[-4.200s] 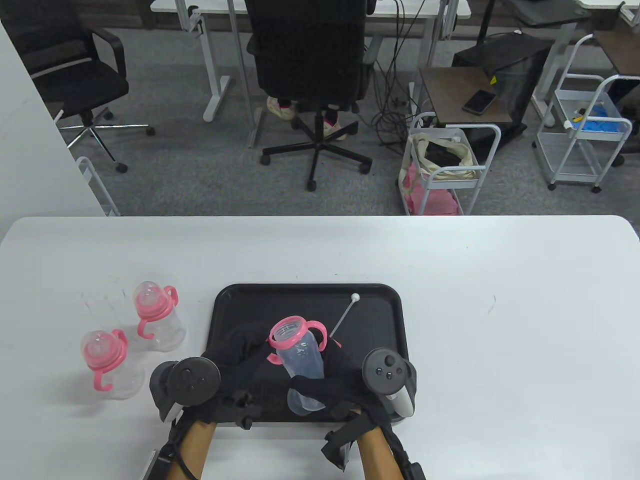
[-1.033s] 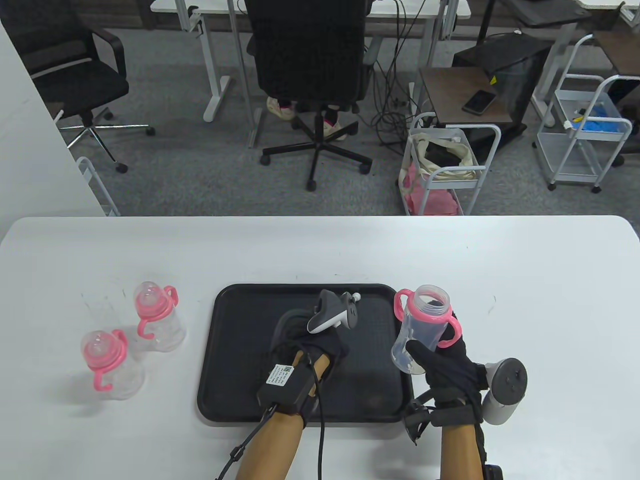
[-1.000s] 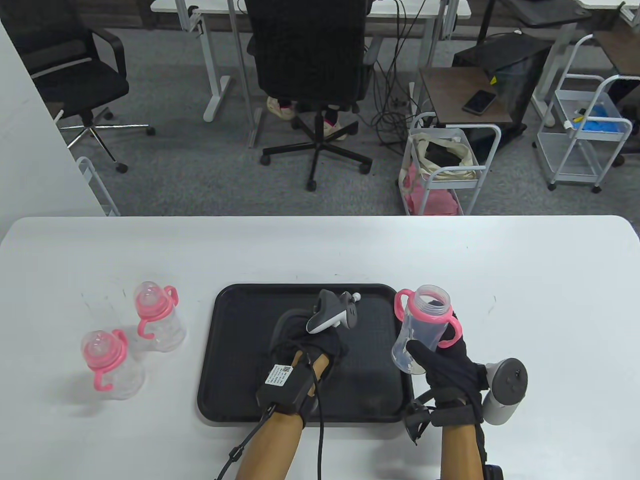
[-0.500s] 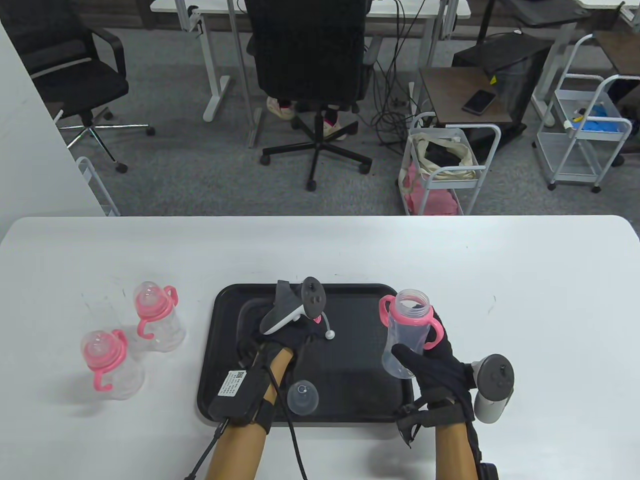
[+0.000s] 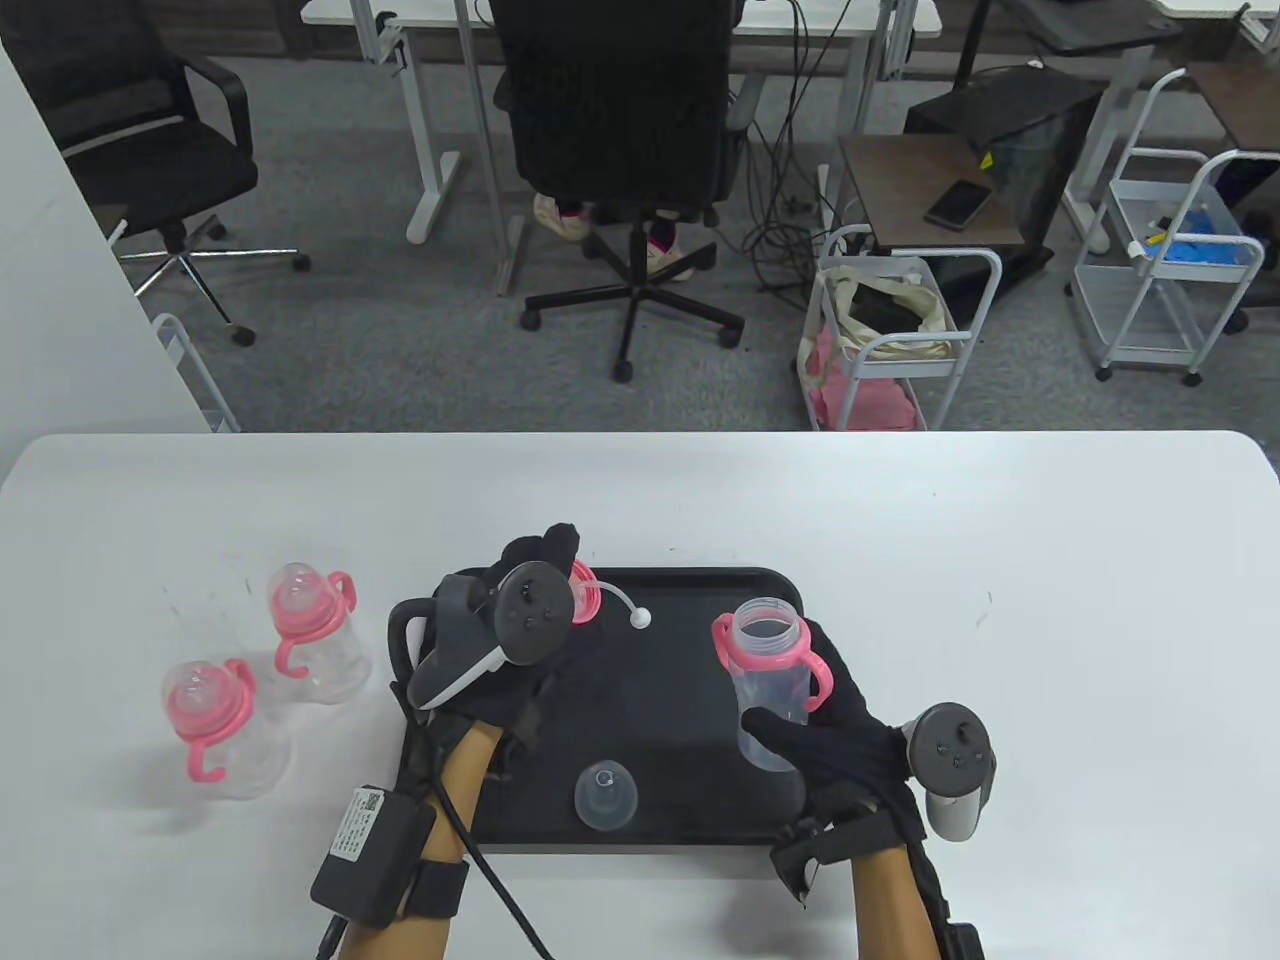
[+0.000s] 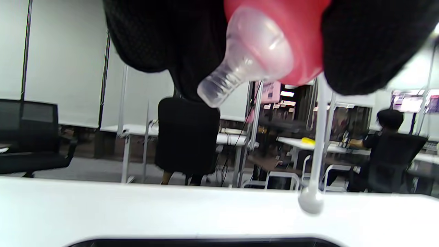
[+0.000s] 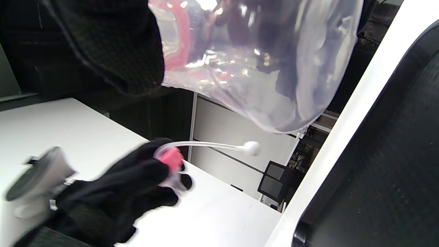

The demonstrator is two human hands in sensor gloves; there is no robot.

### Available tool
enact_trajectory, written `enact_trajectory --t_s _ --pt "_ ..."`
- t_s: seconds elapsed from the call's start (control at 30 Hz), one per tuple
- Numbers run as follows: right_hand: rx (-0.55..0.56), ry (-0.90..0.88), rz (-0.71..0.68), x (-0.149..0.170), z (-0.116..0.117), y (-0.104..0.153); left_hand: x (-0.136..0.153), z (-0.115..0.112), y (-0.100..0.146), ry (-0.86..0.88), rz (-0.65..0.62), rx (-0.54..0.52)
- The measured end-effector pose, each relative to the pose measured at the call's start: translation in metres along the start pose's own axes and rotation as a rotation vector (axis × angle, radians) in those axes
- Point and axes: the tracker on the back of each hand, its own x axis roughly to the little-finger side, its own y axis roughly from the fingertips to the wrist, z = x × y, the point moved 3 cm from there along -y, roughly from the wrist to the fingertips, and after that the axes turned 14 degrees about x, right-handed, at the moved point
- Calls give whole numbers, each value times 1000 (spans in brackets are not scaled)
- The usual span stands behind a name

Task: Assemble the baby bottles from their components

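While gloved fingers [image 6: 370, 44] pinch pink cap [image 6: 291, 37], ribbed teat [image 6: 240, 65] glistens.

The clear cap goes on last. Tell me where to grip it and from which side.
Come from above. The cap lies free on the tray near its front edge, its domed top toward the camera. Pinch the low side wall at the rim, across its width; the dome probably tapers too much for a firm hold.

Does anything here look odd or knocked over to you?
Nothing is spilled or broken. A clear cap lies loose on the tray. The right hand holds an open bottle; the left hand holds its pink nipple ring with a straw.
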Motion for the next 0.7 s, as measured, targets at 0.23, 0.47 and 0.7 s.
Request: enact_trajectory --t_s 0.23,0.47,0.7 --pt "-37 20 -9 -2 7 1 -20 52 33 -7 -98 -107" --pt "-91 45 -38 -9 21 3 -42 83 52 -8 -180 -185" --pt "-135 64 -59 -14 32 5 -66 90 50 -64 -226 -155"
